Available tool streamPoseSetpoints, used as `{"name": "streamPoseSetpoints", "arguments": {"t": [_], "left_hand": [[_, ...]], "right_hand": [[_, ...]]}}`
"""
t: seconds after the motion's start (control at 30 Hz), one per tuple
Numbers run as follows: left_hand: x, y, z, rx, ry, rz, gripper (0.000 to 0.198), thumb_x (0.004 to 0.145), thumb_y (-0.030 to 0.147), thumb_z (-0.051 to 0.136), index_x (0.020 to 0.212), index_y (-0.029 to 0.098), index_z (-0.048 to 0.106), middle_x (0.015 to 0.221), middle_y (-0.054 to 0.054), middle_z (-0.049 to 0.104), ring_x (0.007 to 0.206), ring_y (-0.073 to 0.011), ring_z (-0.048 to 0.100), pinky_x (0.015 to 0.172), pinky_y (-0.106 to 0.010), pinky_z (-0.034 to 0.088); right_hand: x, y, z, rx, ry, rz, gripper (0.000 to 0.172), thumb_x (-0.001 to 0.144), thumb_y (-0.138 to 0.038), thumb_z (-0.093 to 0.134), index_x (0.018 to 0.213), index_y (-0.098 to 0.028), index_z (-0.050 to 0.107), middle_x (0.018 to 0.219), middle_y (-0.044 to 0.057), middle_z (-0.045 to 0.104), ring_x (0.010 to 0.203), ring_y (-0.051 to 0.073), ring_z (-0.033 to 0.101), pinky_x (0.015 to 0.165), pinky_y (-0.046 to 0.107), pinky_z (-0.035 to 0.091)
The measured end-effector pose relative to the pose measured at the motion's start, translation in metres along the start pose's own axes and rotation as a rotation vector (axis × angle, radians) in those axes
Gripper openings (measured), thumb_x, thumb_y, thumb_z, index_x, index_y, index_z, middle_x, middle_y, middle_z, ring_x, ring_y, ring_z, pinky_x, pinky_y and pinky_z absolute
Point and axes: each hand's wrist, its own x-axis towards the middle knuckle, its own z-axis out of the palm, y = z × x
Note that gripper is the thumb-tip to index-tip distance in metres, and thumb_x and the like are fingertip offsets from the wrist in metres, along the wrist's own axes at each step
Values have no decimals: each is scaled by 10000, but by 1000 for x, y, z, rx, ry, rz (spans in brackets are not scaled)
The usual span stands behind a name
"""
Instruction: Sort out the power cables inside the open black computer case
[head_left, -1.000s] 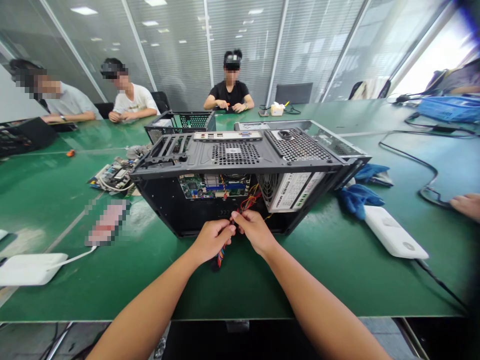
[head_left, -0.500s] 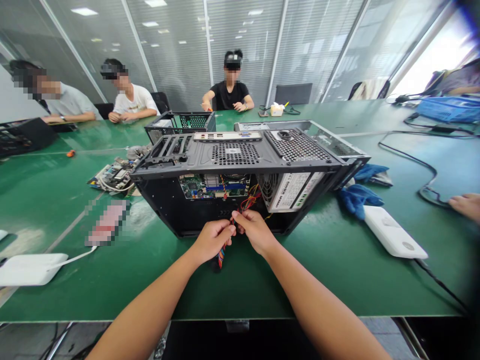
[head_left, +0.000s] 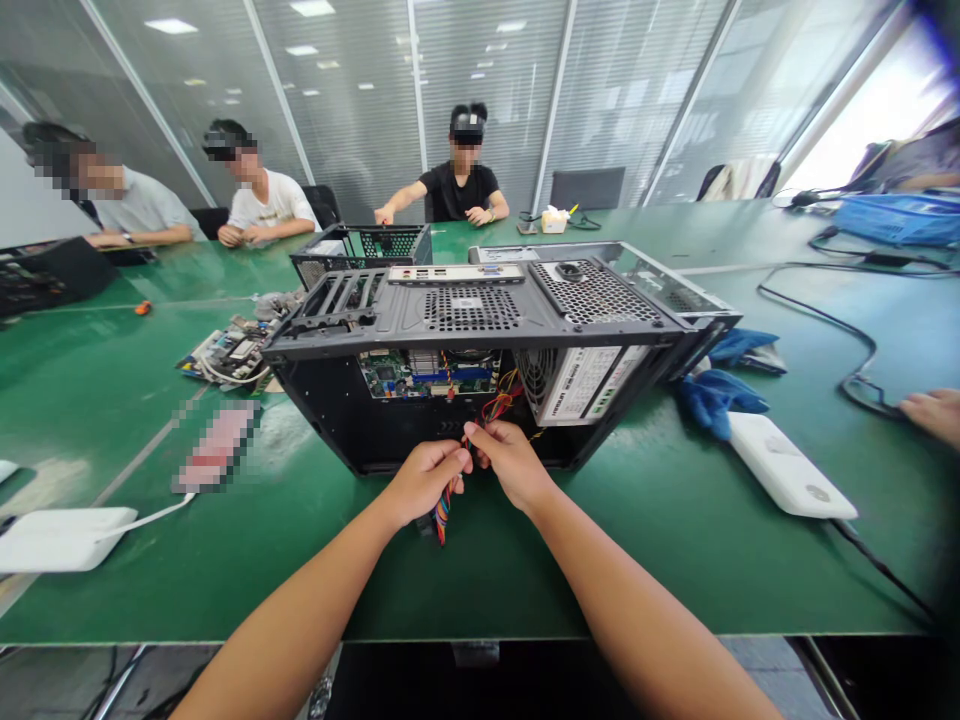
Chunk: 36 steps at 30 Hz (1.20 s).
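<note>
An open black computer case [head_left: 465, 310] lies on its side on the green table [head_left: 675, 530] in front of me, with its motherboard and power supply [head_left: 581, 380] showing. A bundle of coloured wires [head_left: 442, 505] runs out of the case's near opening. My left hand [head_left: 424, 480] is closed round this bundle just outside the case. My right hand [head_left: 510, 462] pinches the same wires right beside it, fingertips touching the left hand. Red and yellow wires [head_left: 499, 400] lead back into the case.
A loose circuit board [head_left: 229, 350] and a second case [head_left: 360, 245] lie left and behind. Blue gloves [head_left: 716, 395], a white box [head_left: 787, 465] and black cables [head_left: 855, 370] sit right. A white device [head_left: 60, 535] sits near left. Three people sit across; another person's hand [head_left: 934, 412] rests far right.
My hands have stayed nearly still on the wires. The person in black across the table has stretched one arm out to the left.
</note>
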Motion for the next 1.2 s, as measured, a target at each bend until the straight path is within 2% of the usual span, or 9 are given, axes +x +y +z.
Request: {"name": "streamPoseSetpoints", "arguments": {"t": [0.13, 0.27, 0.4, 0.57, 0.73, 0.83, 1.03, 1.13, 1.2], "left_hand": [[1, -4, 1, -248, -52, -119, 480, 818, 636, 527, 801, 156, 542, 513, 40, 533, 354, -62, 417, 371, -162, 309], [1, -5, 1, -305, -73, -121, 467, 807, 623, 556, 795, 157, 539, 496, 43, 527, 349, -57, 406, 372, -159, 305], [1, -4, 0, -116, -20, -57, 447, 830, 591, 537, 760, 151, 561, 531, 27, 540, 414, -71, 455, 424, -171, 337], [-1, 0, 0, 191, 60, 83, 361, 889, 465, 491, 742, 153, 596, 563, 11, 569, 498, -97, 511, 512, -193, 378], [-2, 8, 1, 340, 95, 144, 314, 896, 378, 477, 701, 156, 583, 550, 8, 575, 488, -97, 519, 524, -199, 369], [-2, 7, 0, 235, 65, 106, 340, 889, 432, 486, 722, 152, 581, 550, 12, 563, 488, -95, 511, 513, -195, 372], [0, -2, 0, -180, -48, -85, 476, 832, 626, 500, 779, 155, 541, 509, 39, 527, 377, -66, 419, 411, -174, 321], [1, -3, 0, -208, -61, -90, 476, 833, 623, 504, 784, 151, 542, 499, 38, 525, 377, -64, 415, 410, -172, 315], [1, -2, 0, -149, -46, -55, 461, 845, 602, 499, 767, 150, 546, 509, 35, 528, 397, -67, 431, 428, -176, 328]], "right_hand": [[-3, -6, 0, 162, -83, 61, 443, 657, -596, 737, 662, -172, 606, 537, -17, 558, 499, 104, 446, 514, 266, 308], [-4, -10, -1, 274, -189, 106, 418, 657, -567, 754, 709, -167, 644, 544, -19, 554, 500, 104, 468, 520, 263, 317], [-1, -6, -2, 230, -149, 88, 441, 654, -585, 750, 684, -160, 637, 472, -53, 463, 468, 98, 440, 515, 265, 301], [0, 0, 0, 81, -39, 28, 458, 662, -601, 730, 668, -158, 612, 469, -57, 453, 470, 93, 399, 504, 266, 281], [-1, 0, 0, 6, 0, -11, 458, 673, -604, 717, 641, -163, 600, 470, -61, 434, 473, 88, 368, 499, 267, 272], [-1, -2, -1, 87, -27, 31, 467, 639, -609, 743, 641, -166, 597, 462, -58, 450, 467, 89, 391, 502, 266, 286], [-2, -10, -1, 272, -185, 116, 446, 647, -580, 761, 682, -152, 642, 506, -37, 504, 481, 97, 476, 498, 258, 286], [-2, -9, -2, 264, -214, 114, 452, 664, -587, 746, 705, -145, 662, 523, -25, 529, 482, 93, 471, 498, 256, 285], [-1, -6, -2, 226, -188, 103, 460, 667, -596, 738, 692, -144, 655, 506, -27, 519, 477, 93, 458, 497, 257, 285]]}}
